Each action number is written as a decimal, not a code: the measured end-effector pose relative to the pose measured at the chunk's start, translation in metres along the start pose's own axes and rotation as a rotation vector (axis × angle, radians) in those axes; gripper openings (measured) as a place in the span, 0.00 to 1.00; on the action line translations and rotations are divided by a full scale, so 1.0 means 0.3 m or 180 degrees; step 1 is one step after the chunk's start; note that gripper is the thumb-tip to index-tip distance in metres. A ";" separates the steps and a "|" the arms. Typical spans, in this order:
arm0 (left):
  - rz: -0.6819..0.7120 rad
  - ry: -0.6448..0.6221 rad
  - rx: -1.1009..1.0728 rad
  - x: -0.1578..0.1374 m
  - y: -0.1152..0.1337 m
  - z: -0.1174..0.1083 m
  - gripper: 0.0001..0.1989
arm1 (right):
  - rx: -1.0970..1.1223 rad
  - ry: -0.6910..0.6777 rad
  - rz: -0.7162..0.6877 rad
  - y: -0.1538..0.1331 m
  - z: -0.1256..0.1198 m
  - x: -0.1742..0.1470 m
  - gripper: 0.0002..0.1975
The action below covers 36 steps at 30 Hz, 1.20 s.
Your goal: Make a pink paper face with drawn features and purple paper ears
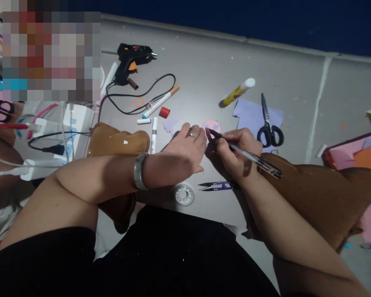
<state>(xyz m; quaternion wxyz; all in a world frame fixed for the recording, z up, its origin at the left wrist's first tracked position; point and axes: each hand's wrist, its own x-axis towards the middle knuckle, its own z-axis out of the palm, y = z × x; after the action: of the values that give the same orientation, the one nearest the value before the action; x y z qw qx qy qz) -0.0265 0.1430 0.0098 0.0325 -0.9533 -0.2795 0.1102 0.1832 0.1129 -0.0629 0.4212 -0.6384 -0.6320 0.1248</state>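
My right hand (243,150) is closed around a clear-barrelled pen (250,156), its dark tip end over the edge of a small pink paper piece (213,123) with bluish patches. Beside that paper, my left hand (185,150) lies flat with fingers stretched out and close together, a ring on one finger and a bangle on the wrist. Its fingertips are near the paper; whether they press on it I cannot tell. Purple thread snips (218,186) and a round white dispenser (184,194) lie just below the hands.
Black-handled scissors (267,128) lie on lilac paper (247,117) at right, near a yellow glue stick (236,93). A corded glue gun (132,60), markers (160,103) and a red cap (164,112) lie at left. A power strip (76,132) stands further left.
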 end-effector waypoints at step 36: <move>-0.0060 -0.0141 -0.0104 0.008 0.001 -0.010 0.38 | 0.0087 0.0016 0.0021 -0.018 -0.006 0.010 0.06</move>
<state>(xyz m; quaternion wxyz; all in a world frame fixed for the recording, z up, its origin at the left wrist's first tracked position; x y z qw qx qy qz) -0.0236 0.1442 0.0122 0.0118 -0.9483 -0.2909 0.1263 0.1813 0.1142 -0.0570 0.4310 -0.6350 -0.6271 0.1332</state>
